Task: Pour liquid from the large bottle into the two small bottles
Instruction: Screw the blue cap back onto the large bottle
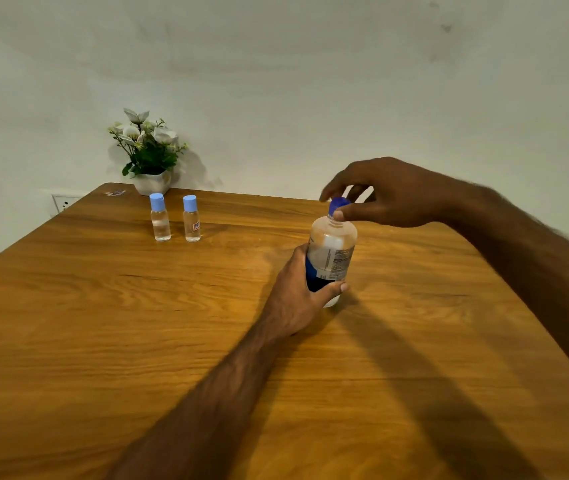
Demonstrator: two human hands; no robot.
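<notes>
The large clear bottle (331, 251) with a dark blue label stands on the wooden table (137, 323), right of centre. My left hand (297, 299) grips its lower body from the left. My right hand (387, 195) comes from the right and pinches its dark blue cap (339, 203) between thumb and fingers. Two small clear bottles with light blue caps stand side by side at the back left, one (160, 218) on the left and the other (191, 219), bearing a small sticker, on the right. Both are capped and apart from my hands.
A white pot of artificial flowers (151, 157) stands at the table's back edge, just behind the small bottles. A small scrap (115, 192) lies near the back left corner. A wall socket (63, 202) sits on the wall to the left.
</notes>
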